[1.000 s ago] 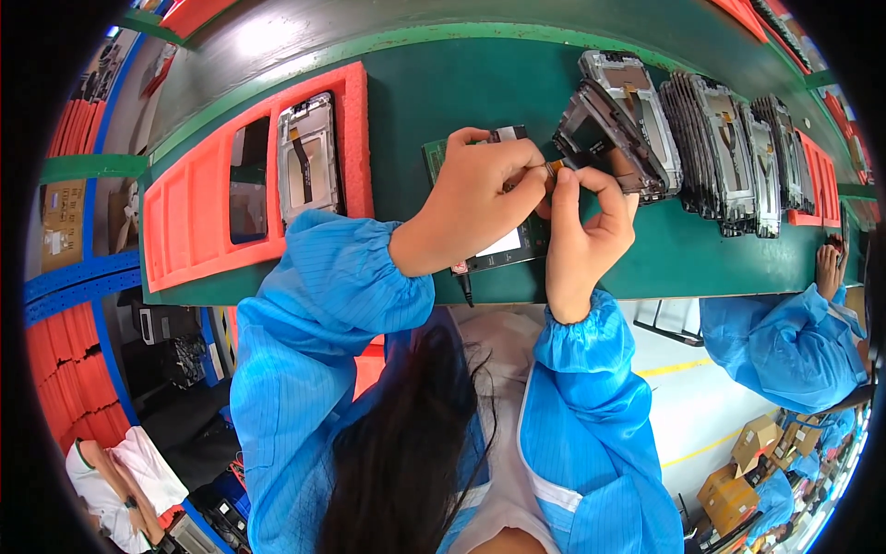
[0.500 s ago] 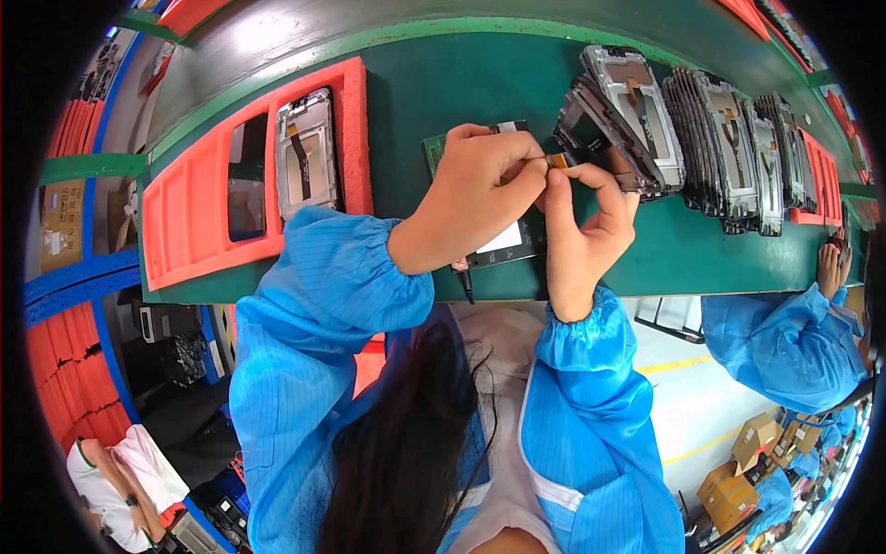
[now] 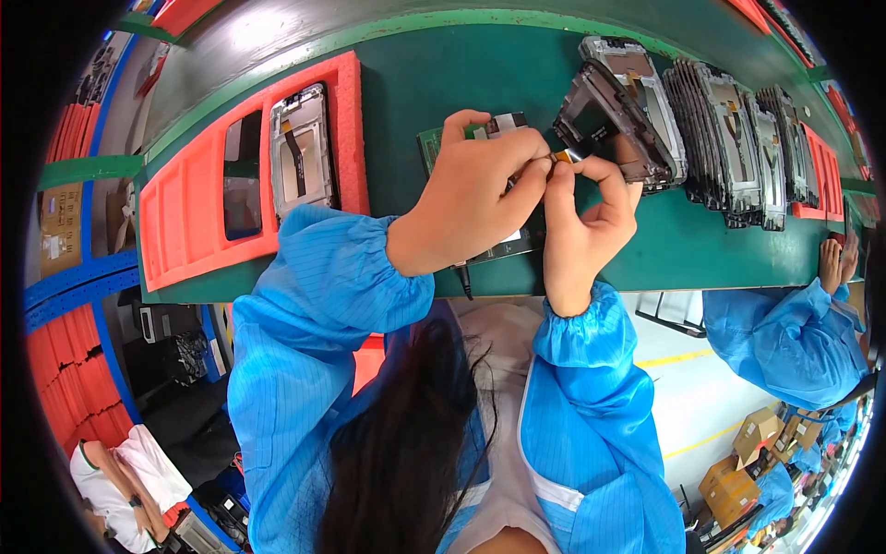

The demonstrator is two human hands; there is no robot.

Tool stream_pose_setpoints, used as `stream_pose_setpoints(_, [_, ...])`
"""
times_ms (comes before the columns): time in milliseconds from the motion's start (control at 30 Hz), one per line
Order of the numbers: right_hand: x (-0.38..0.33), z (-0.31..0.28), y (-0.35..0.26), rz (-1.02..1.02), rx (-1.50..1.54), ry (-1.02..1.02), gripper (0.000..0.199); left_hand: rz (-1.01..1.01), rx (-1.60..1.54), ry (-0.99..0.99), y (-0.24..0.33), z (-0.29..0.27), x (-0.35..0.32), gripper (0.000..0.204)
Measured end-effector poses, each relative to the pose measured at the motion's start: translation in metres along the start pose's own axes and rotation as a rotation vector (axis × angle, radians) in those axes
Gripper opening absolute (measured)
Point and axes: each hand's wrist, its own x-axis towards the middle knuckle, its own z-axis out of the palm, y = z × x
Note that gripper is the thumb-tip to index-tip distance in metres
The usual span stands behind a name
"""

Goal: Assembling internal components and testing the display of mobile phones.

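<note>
Your left hand (image 3: 484, 189) and right hand (image 3: 589, 226) meet above the green tabletop (image 3: 434, 69). The fingers of your right hand are nearly closed, thumb and index pinching the small orange-and-black flat ribbon end (image 3: 564, 156). The fingers of your left hand are curled against its left side; you cannot tell whether they grip it too, since the knuckles hide the tips.

The ribbon end is just beside a dark rectangular phone frame (image 3: 592, 103), tilted near your right hand in front of a silver-grey phone frame (image 3: 637, 63). A row of similar grey-black phone frames (image 3: 706, 129) stands to its right.

Beneath your left hand lies a black, flat, box-like device (image 3: 524, 244), partly covered. Further left, a red-pink foam tray (image 3: 353, 138) bears a silver-framed phone assembly (image 3: 305, 152) and a dark glossy panel (image 3: 243, 175).
</note>
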Motion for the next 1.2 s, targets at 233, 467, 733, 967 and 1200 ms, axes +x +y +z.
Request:
stream_pose_setpoints(233, [0.001,-0.001,0.008,-0.153,0.025,0.021,0.010,-0.025,-0.006,-0.064,-0.001,-0.002,0.002,0.008])
stream_pose_setpoints(467, [0.002,-0.011,0.001,-0.064,0.056,-0.101,0.020,-0.128,-0.174,-0.117,-0.006,-0.007,0.007,0.012])
stream_pose_setpoints(733, [0.022,-0.020,-0.008,-0.348,0.000,-0.315,0.030,-0.325,-0.424,-0.191,-0.004,-0.068,0.031,0.021])
stream_pose_setpoints(967, [0.055,-0.036,-0.023,-0.887,-0.417,-0.503,0.037,-0.616,-0.964,-0.169,0.014,-0.062,0.037,0.028])
stream_pose_setpoints(1200, [0.013,-0.062,0.011,-0.730,-0.453,-0.300,0.043,-0.399,-0.983,0.125,-0.016,-0.037,0.029,0.031])
